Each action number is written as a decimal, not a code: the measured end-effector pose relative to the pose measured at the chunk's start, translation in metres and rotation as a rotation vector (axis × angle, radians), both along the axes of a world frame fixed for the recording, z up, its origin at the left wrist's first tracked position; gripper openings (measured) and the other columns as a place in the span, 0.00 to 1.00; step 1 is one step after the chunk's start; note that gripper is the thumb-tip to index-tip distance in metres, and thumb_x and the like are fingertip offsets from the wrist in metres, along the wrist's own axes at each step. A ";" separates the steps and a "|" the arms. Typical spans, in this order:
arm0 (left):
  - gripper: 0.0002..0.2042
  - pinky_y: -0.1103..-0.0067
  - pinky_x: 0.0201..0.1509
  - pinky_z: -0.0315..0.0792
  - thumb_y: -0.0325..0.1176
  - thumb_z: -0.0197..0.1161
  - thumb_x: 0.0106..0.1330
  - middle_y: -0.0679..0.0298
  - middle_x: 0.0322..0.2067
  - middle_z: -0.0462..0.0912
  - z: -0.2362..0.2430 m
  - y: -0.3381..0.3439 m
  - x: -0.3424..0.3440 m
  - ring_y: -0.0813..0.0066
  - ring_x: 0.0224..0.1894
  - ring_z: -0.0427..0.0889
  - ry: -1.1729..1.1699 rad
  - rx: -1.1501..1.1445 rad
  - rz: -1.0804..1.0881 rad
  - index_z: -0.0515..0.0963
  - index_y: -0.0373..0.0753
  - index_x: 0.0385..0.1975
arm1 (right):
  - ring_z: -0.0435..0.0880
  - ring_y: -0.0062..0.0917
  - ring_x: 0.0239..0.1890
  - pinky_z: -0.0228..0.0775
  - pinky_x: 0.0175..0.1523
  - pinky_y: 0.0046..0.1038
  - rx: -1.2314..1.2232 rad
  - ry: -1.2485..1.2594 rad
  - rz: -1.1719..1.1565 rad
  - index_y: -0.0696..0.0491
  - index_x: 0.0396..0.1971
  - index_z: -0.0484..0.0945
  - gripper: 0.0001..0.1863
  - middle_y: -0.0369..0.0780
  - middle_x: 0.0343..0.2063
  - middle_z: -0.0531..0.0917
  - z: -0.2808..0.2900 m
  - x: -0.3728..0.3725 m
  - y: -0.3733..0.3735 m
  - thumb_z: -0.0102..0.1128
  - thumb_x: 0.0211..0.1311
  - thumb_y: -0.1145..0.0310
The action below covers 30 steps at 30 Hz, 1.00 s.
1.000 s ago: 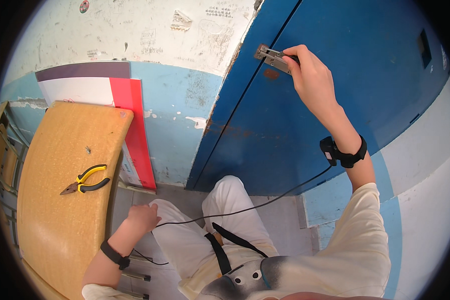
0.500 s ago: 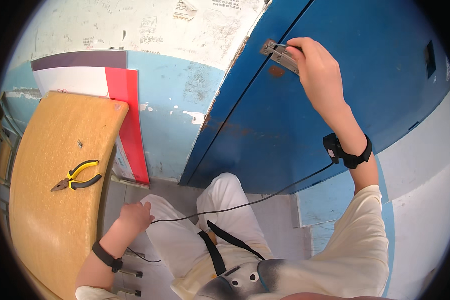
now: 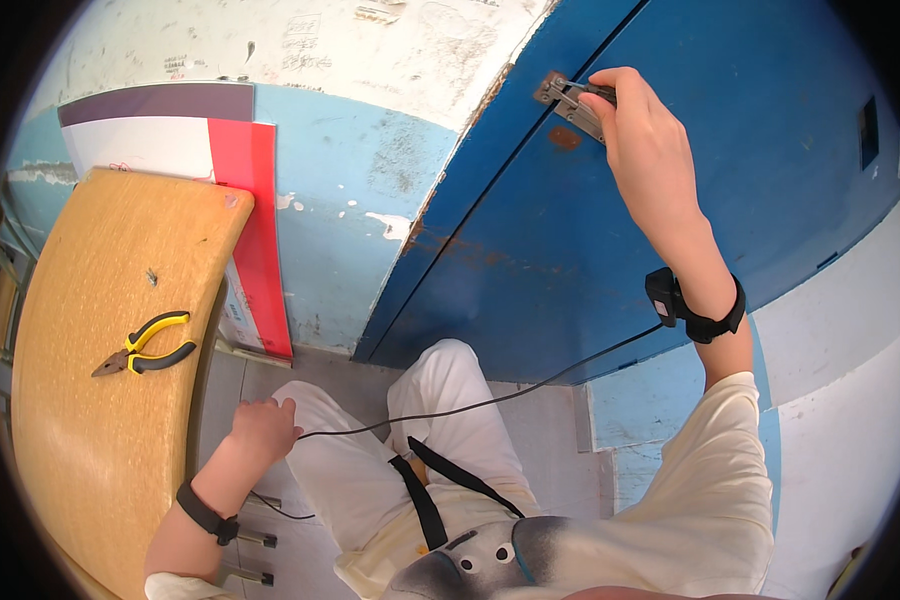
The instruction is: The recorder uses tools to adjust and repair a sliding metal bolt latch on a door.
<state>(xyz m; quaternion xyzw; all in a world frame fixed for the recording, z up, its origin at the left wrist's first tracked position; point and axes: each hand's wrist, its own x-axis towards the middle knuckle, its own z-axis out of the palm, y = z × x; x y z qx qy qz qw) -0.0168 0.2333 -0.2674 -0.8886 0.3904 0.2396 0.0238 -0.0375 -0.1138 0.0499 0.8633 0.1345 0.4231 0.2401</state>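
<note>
My right hand (image 3: 647, 135) is raised to a metal latch (image 3: 582, 110) on a blue door. Its fingers close round the dark handle of a screwdriver (image 3: 599, 92), whose thin shaft points left at the latch's end plate. The tip is too small to make out. My left hand (image 3: 264, 430) rests by my left knee with its fingers curled in. A black cable (image 3: 450, 412) runs from the black wrist device (image 3: 662, 296) on my right arm to these fingers. Whether they grip it is hidden.
On the wooden desk (image 3: 100, 430) at left lie yellow-and-black pliers (image 3: 148, 345) and a small metal piece (image 3: 151, 277). Red and white boards (image 3: 245, 215) lean against the wall behind it. The blue door (image 3: 530, 310) fills the far right.
The whole view has shifted slightly. My right hand stays at the latch, turned a little, and more of the screwdriver's dark handle shows. My left hand stays by the knee.
</note>
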 end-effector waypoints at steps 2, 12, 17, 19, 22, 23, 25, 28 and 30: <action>0.19 0.63 0.47 0.72 0.48 0.58 0.62 0.54 0.37 0.81 0.002 0.000 0.000 0.56 0.41 0.81 0.004 -0.016 0.003 0.72 0.38 0.41 | 0.80 0.28 0.28 0.73 0.27 0.28 -0.075 -0.036 -0.097 0.56 0.29 0.71 0.10 0.39 0.25 0.77 0.002 -0.002 0.003 0.60 0.59 0.66; 0.18 0.64 0.48 0.70 0.47 0.57 0.63 0.57 0.38 0.81 0.000 -0.002 -0.001 0.60 0.43 0.80 0.026 0.028 0.026 0.73 0.40 0.42 | 0.74 0.20 0.24 0.65 0.20 0.18 -0.486 -0.177 -0.288 0.51 0.17 0.70 0.15 0.34 0.19 0.68 -0.004 0.001 0.015 0.71 0.34 0.66; 0.17 0.64 0.48 0.71 0.47 0.57 0.63 0.58 0.37 0.81 -0.003 -0.002 -0.002 0.61 0.42 0.81 -0.016 0.019 0.000 0.73 0.40 0.42 | 0.75 0.20 0.17 0.62 0.16 0.20 -0.478 -0.081 -0.362 0.52 0.15 0.70 0.10 0.35 0.12 0.71 -0.005 0.005 0.014 0.65 0.36 0.73; 0.17 0.65 0.46 0.71 0.48 0.57 0.62 0.59 0.35 0.81 -0.002 -0.002 -0.004 0.62 0.41 0.81 -0.034 0.017 -0.019 0.73 0.40 0.41 | 0.75 0.20 0.15 0.61 0.15 0.20 -0.471 -0.066 -0.374 0.52 0.15 0.69 0.10 0.35 0.12 0.72 -0.007 0.005 0.013 0.64 0.37 0.74; 0.17 0.66 0.45 0.72 0.48 0.58 0.62 0.60 0.34 0.81 -0.004 -0.001 -0.006 0.63 0.40 0.81 -0.046 -0.002 -0.042 0.73 0.40 0.40 | 0.74 0.21 0.12 0.61 0.13 0.20 -0.460 -0.050 -0.393 0.52 0.14 0.69 0.09 0.36 0.11 0.72 -0.007 0.006 0.011 0.63 0.39 0.75; 0.17 0.66 0.45 0.72 0.48 0.58 0.62 0.60 0.34 0.81 -0.005 0.000 -0.007 0.63 0.40 0.81 -0.041 -0.005 -0.045 0.73 0.40 0.40 | 0.74 0.21 0.10 0.61 0.13 0.20 -0.454 -0.047 -0.399 0.52 0.14 0.68 0.09 0.36 0.10 0.72 -0.008 0.006 0.010 0.62 0.40 0.75; 0.17 0.67 0.44 0.71 0.48 0.58 0.61 0.61 0.34 0.81 -0.005 0.001 -0.008 0.63 0.39 0.81 -0.082 -0.026 -0.052 0.73 0.40 0.40 | 0.75 0.22 0.10 0.62 0.13 0.21 -0.434 -0.032 -0.386 0.53 0.15 0.69 0.10 0.36 0.10 0.73 -0.009 0.006 0.011 0.62 0.43 0.73; 0.17 0.67 0.45 0.71 0.47 0.59 0.61 0.60 0.34 0.81 0.000 0.000 -0.008 0.62 0.39 0.81 -0.056 -0.008 -0.045 0.73 0.40 0.40 | 0.76 0.23 0.11 0.63 0.14 0.21 -0.393 -0.021 -0.382 0.54 0.16 0.69 0.11 0.37 0.11 0.74 -0.010 0.004 0.012 0.62 0.51 0.69; 0.17 0.67 0.45 0.71 0.47 0.59 0.61 0.60 0.34 0.81 0.000 0.000 -0.008 0.62 0.39 0.81 -0.052 -0.006 -0.043 0.73 0.39 0.40 | 0.77 0.24 0.11 0.64 0.14 0.22 -0.376 -0.024 -0.392 0.55 0.17 0.69 0.13 0.38 0.11 0.74 -0.011 0.004 0.012 0.62 0.55 0.66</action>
